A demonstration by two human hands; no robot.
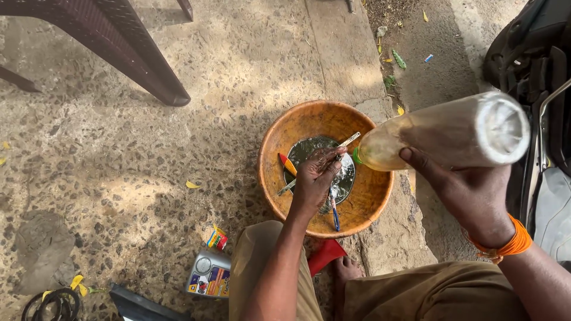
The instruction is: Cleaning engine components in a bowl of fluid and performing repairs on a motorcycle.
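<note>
left hand: my left hand (317, 178) is over the middle of the orange basin (366, 205), fingers pinched shut on a small metal part (335, 159) held just above the liquid, so whatever runs off it lands back in the basin.
right hand: my right hand (470, 193) is wrapped tight around a clear plastic bottle (443, 134), tipped on its side, green neck pointing at the part, base out to the right.
bottle contents: a little yellowish liquid near the neck; can't tell if any is flowing.
basin: sits on the stone floor (119, 148) right in front of my knees, shallow dark pool at the bottom, a toothbrush (288, 164) and a blue-handled tool (334, 214) lying in it.
edges: basin rim is just beside a kerb line; a vehicle body (529, 53) crowds the bottle's right end.
open room: bare floor to the left; chair leg (137, 65) well apart; small can (209, 274) near my left knee.
</note>
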